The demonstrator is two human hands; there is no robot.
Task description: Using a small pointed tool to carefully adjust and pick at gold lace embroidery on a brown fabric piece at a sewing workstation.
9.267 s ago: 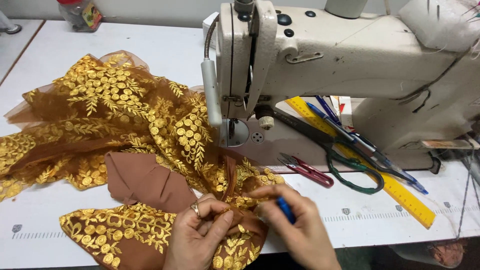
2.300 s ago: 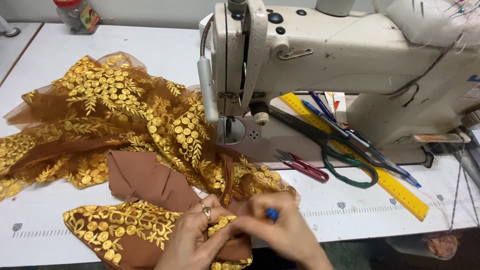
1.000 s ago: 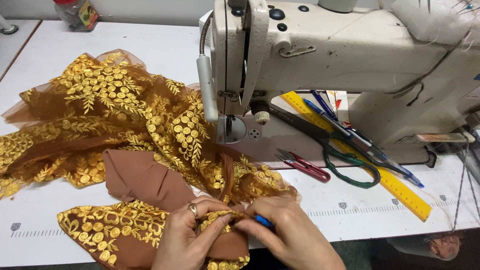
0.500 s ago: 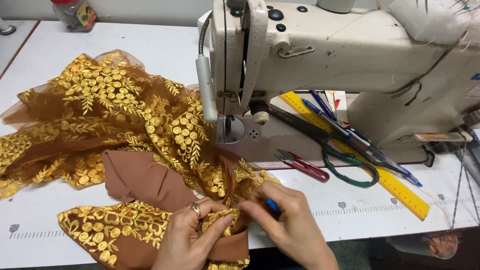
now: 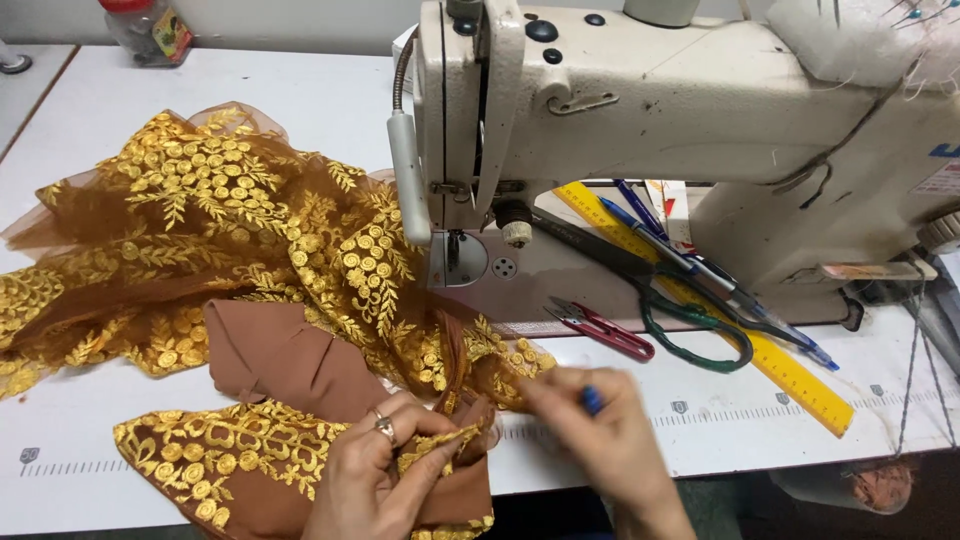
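Observation:
My left hand (image 5: 375,475), with a ring on one finger, pinches a folded edge of the brown fabric with gold embroidery (image 5: 220,240) near the table's front edge. My right hand (image 5: 600,435) is blurred just to the right of it and grips a small blue tool (image 5: 592,400), a short way off the fabric edge. A plain brown lining piece (image 5: 285,355) lies under the embroidered cloth. The cloth spreads left across the table and reaches under the needle area of the cream sewing machine (image 5: 700,110).
On the machine bed lie red thread snips (image 5: 605,328), green-handled scissors (image 5: 690,320), a yellow ruler (image 5: 770,355) and blue pens (image 5: 720,285). A red-lidded jar (image 5: 145,30) stands at the back left. The white table (image 5: 300,90) has a printed scale along its front.
My right hand has drawn back to the right from the fabric edge with the blue tool and is now blurred. My left hand stays pinching the fold.

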